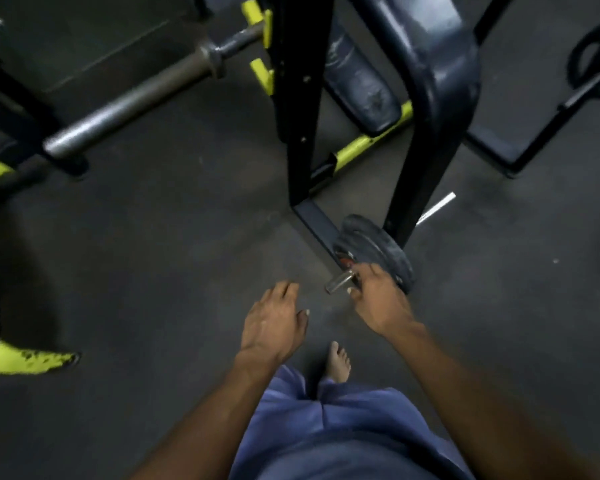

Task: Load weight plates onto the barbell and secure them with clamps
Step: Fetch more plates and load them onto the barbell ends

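Plates (pixel 378 251) stacked on storage peg (pixel 340 283) at 1 o'clock, barbell (pixel 136 102) at 10. I judge them heavy, stiff: grip rim. Right hand (pixel 378 299) curled on plates, left hand (pixel 274 320) spread, empty.

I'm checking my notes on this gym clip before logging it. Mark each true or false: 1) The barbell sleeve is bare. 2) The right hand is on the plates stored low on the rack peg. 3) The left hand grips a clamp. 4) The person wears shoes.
1) The barbell sleeve is bare: true.
2) The right hand is on the plates on the rack peg: true.
3) The left hand grips a clamp: false, it hangs open and empty.
4) Shoes: false, the visible foot is bare.
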